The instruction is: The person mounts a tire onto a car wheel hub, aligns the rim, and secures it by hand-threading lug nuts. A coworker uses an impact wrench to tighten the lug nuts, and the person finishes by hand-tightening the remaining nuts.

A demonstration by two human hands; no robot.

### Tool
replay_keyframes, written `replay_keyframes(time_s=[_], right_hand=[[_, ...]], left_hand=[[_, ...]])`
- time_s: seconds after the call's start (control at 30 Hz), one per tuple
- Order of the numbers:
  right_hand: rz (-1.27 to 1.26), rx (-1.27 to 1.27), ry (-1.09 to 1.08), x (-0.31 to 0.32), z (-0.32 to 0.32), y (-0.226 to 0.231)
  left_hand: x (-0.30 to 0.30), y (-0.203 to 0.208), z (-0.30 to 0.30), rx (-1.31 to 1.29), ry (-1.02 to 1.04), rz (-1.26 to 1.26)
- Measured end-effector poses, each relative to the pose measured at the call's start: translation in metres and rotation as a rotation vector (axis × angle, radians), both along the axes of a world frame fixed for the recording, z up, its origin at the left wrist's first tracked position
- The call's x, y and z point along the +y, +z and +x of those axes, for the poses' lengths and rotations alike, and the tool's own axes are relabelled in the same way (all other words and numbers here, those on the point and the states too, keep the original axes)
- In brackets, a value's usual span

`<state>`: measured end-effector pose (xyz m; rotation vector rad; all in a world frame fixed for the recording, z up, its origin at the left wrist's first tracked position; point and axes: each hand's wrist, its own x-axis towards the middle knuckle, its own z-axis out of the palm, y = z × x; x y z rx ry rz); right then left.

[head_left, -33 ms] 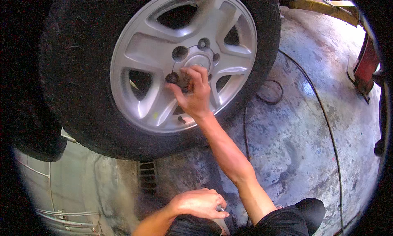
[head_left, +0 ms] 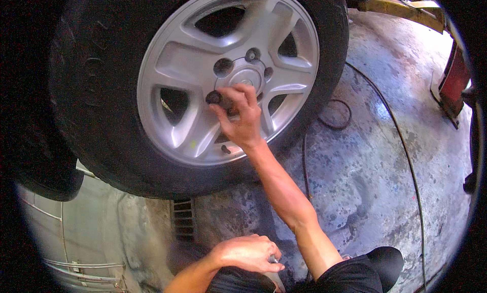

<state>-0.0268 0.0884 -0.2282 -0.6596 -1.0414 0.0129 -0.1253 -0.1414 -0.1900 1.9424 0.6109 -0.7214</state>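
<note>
A silver alloy wheel (head_left: pixel 177 64) with a thick black tire (head_left: pixel 101 156) fills the upper part of the view. My right hand (head_left: pixel 243 115) reaches up to its hub, thumb and fingers closed around a dark, rounded piece that looks like a lug nut (head_left: pixel 213 97). This piece is at one of the lug holes beside the centre cap (head_left: pixel 245 78); how far it sits in the hole is hidden. Low in the view, near my dark-clothed leg, my left hand (head_left: pixel 248 253) is curled around a grey metal tool (head_left: pixel 276 281), mostly covered by the hand.
A black hose or cable (head_left: pixel 401 130) runs down the stained floor (head_left: pixel 360 176) on the right, with a small loop (head_left: pixel 336 114) by the tire. A floor grate (head_left: pixel 183 219) lies below the wheel. Red metal part (head_left: pixel 453 87) stands at far right; yellow beam (head_left: pixel 401 11) lies behind.
</note>
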Motion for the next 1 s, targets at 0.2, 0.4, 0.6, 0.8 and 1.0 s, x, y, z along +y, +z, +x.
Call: replay_keyframes(time_s=[0.2, 0.4, 0.6, 0.8, 1.0], right_hand=[[0.004, -0.070, -0.156, 0.005, -0.003, 0.000], [0.091, -0.150, -0.138, 0.003, 0.004, 0.009], [-0.044, -0.023, -0.086, -0.003, 0.004, 0.012], [-0.007, -0.125, -0.116, -0.002, 0.003, 0.011], [-0.002, -0.039, -0.121, 0.000, 0.002, 0.012]], left_hand=[[0.004, 0.000, 0.009, 0.064, 0.013, -0.039], [0.005, 0.002, 0.008, 0.041, 0.022, -0.003], [0.003, 0.000, 0.007, 0.009, 0.008, -0.020], [0.000, -0.003, 0.005, 0.022, 0.019, -0.027], [0.002, -0.007, 0.005, -0.021, 0.011, 0.006]])
